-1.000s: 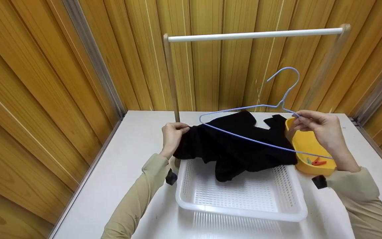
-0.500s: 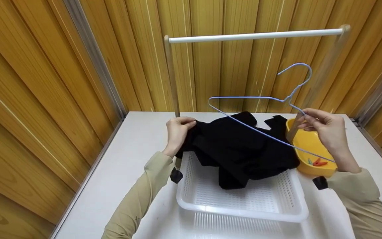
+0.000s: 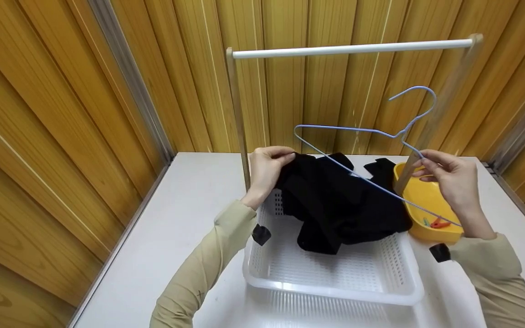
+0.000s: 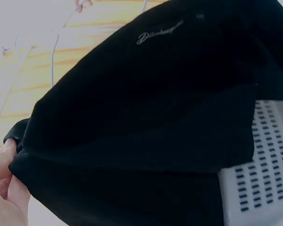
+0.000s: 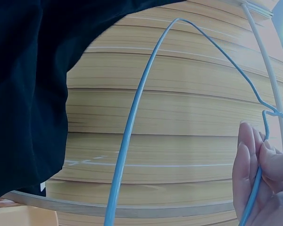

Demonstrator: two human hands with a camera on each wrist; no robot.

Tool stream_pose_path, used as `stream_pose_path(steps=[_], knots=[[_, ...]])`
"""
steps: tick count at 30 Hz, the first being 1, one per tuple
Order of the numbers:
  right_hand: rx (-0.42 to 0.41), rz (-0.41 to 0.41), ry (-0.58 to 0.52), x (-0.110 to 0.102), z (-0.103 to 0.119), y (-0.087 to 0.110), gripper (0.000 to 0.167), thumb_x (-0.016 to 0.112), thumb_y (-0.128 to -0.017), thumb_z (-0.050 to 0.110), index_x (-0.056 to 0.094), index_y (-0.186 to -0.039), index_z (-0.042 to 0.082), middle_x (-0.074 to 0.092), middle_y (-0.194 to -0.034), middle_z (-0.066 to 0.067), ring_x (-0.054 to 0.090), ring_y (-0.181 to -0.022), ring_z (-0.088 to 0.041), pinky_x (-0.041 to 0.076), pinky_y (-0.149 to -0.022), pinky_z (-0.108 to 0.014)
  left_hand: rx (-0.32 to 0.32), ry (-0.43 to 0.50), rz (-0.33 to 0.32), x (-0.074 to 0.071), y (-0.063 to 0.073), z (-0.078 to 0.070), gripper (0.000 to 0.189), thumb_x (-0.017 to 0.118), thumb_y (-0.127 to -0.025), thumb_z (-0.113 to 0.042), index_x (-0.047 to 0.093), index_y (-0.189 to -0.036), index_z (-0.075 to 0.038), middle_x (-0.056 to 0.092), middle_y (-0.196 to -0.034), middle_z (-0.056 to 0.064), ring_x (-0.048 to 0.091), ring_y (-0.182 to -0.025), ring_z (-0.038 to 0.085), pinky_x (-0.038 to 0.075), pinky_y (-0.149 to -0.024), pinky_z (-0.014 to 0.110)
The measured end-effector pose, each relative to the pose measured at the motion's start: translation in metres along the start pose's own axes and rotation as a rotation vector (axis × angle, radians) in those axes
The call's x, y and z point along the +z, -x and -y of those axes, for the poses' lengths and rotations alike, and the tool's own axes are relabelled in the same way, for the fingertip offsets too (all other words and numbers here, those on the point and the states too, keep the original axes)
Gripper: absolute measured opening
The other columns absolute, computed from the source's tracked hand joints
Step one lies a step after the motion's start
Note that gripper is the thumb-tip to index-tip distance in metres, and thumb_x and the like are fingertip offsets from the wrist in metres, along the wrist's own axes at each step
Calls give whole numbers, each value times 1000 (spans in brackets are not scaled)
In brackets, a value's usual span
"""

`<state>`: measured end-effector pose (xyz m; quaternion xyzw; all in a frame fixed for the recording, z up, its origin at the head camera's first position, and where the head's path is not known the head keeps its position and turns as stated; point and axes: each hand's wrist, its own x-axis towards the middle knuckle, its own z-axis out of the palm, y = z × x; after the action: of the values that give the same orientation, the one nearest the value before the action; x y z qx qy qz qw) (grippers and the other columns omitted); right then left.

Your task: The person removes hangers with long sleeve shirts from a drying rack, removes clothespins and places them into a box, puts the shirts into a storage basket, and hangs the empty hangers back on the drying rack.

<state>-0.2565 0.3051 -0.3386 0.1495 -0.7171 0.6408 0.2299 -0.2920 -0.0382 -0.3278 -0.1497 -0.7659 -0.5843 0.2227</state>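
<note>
One white desk [image 3: 185,218], bearing a rack [image 3: 351,49]. One basket [image 3: 335,291], well in from the desk's left edge. One black garment [image 3: 349,209], over the basket's far end, its edge pinched by the left hand [image 3: 266,171]; pale script lettering [image 4: 160,33] shows in the left-wrist view alone. One blue hanger [image 3: 349,128], one shoulder pinched by the right hand [image 3: 458,184]. One yellow tub [image 3: 429,198], toward the desk's right edge; red peg [image 3: 439,223] inside, head view only.

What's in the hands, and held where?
Left hand: black garment, by a bunched edge. Right hand: blue hanger, by one shoulder, near the neck.
</note>
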Motion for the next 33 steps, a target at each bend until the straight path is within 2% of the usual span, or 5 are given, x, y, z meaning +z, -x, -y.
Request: stream_pose_path(steps=[9,18,23,27,33], knots=[[37,-9,17,0,1,3,18,55,-86,-6,63,-102,-9,66,-77,-7,63,-60,-13,49,-56,-21,24,85,178,31,20,-7,4,73,-72,0,73,-76,-2,66,-73,-5,60,-71,4,47,-67,21],[53,-2,150,3,0,2,19,55,-87,-2,62,-103,-9,66,-77,-4,63,-61,-12,49,-55,-21,41,-60,426,65,50,10,3,75,-72,-7,74,-76,-8,65,-73,-12,56,-70,-5,45,-65,14],[57,-2,147,3,0,2,19,55,-87,-3,62,-104,-10,66,-77,-4,63,-60,-12,49,-55,-22,14,-123,536,76,61,21,3,75,-73,-8,74,-75,-10,65,-73,-13,55,-71,-6,43,-66,11],[54,-5,126,3,-1,3,19,55,-87,-3,62,-103,-10,66,-77,-5,63,-60,-12,49,-55,-22,-9,-224,682,79,66,27,4,77,-71,-10,74,-72,-13,64,-71,-15,54,-69,-6,41,-65,10],[33,8,18,8,5,3,18,52,-85,-12,60,-101,-15,66,-74,-4,63,-58,-12,49,-53,-21,30,-395,873,82,75,35,6,80,-67,-11,74,-68,-14,64,-67,-14,52,-61,-6,40,-58,8]])
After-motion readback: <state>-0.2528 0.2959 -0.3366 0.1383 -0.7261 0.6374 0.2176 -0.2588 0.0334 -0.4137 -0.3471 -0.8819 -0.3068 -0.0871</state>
